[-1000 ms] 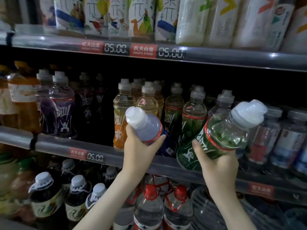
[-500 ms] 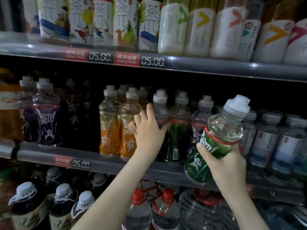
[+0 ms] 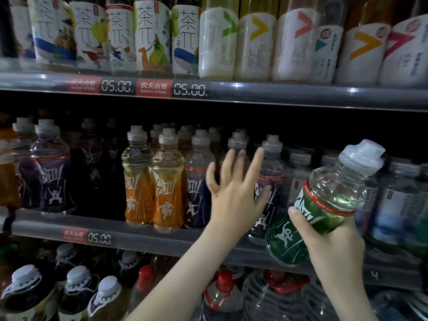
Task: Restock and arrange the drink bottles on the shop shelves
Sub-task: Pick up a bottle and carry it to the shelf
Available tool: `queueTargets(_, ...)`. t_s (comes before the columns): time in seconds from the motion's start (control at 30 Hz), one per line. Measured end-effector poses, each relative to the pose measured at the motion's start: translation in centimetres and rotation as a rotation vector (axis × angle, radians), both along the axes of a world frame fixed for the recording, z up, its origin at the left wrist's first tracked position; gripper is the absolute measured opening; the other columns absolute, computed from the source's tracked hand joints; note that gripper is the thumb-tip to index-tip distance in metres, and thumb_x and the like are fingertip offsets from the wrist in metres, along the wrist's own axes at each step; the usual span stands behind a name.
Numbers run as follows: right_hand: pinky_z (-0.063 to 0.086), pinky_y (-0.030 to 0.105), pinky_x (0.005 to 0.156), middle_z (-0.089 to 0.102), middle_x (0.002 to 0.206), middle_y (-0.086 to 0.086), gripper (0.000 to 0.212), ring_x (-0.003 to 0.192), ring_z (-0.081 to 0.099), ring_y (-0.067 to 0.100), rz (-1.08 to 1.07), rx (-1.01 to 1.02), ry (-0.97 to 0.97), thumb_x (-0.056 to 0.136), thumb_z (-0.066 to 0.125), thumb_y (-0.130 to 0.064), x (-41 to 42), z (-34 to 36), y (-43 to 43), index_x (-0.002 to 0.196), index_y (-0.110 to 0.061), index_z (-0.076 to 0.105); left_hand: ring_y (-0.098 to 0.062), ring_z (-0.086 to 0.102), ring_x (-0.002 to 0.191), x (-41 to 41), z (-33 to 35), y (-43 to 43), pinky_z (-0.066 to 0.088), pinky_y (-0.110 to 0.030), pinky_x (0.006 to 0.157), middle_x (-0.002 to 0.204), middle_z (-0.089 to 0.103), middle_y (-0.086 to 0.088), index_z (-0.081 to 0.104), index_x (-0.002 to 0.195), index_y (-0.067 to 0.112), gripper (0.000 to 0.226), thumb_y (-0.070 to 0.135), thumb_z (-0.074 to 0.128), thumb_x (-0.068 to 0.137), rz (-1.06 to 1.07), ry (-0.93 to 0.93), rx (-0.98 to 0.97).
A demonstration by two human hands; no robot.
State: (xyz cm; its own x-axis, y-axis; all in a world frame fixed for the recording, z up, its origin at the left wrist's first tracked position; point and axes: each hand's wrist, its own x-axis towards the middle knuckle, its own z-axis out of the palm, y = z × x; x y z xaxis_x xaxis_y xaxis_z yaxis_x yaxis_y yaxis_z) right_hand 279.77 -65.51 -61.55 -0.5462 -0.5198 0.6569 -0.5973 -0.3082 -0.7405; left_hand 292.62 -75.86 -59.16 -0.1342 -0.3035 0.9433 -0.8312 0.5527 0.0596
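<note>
My right hand (image 3: 333,242) grips a green sports-drink bottle (image 3: 324,205) with a grey cap, tilted to the right, in front of the middle shelf's rail (image 3: 162,242). My left hand (image 3: 234,193) is held up with fingers spread and holds nothing, in front of a green-labelled and a purple-labelled bottle (image 3: 271,174) on the middle shelf. A blue-labelled bottle (image 3: 196,179) stands upright on that shelf just left of the hand, beside two orange bottles (image 3: 166,181).
Purple bottles (image 3: 49,170) fill the middle shelf's left end and clear water bottles (image 3: 403,200) its right. The top shelf (image 3: 278,96) carries tea bottles and white-labelled bottles. Below stand dark tea bottles (image 3: 76,290) and large red-capped water jugs (image 3: 222,295).
My left hand set the blue-labelled bottle on the middle shelf, let it go and now hangs spread in front of the row. The green bottle stays in my right hand.
</note>
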Motion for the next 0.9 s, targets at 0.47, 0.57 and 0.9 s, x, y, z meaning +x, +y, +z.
queueTargets(0.47,0.038,0.016,0.068,0.066,0.086,-0.007,0.058,0.078,0.057,0.005,-0.069,-0.081,-0.087,0.061,0.066,-0.053,-3.3,0.2,2.8,0.101,-0.010,0.062,-0.018,0.041,0.124,-2.8,-3.1,1.7,0.036,-0.028,0.103,0.129,0.037,-0.002,0.025,0.137,0.017,0.080,0.026,0.073,0.074,-0.592,0.403,-0.002)
queueTargets(0.57,0.041,0.016,0.071,0.067,0.089,-0.003,0.056,0.084,0.062,0.014,-0.064,-0.120,-0.083,0.065,0.068,-0.052,-3.1,-0.1,2.4,0.101,-0.009,0.062,0.012,0.041,0.121,-0.7,-4.8,3.3,0.039,-0.004,0.092,0.126,0.040,0.014,0.025,0.133,0.033,0.088,0.023,0.084,0.069,-0.701,0.567,0.309)
queueTargets(0.9,0.048,0.021,0.084,0.069,0.095,-0.002,0.063,0.091,0.063,0.007,0.038,-0.132,-0.104,0.067,0.069,-0.061,-0.2,-0.2,-0.4,0.103,-0.010,0.063,-0.009,0.059,0.108,4.1,-4.0,5.6,0.049,-0.019,0.090,0.115,0.059,0.003,0.046,0.122,0.007,0.076,0.040,0.078,0.061,-0.687,0.724,0.237)
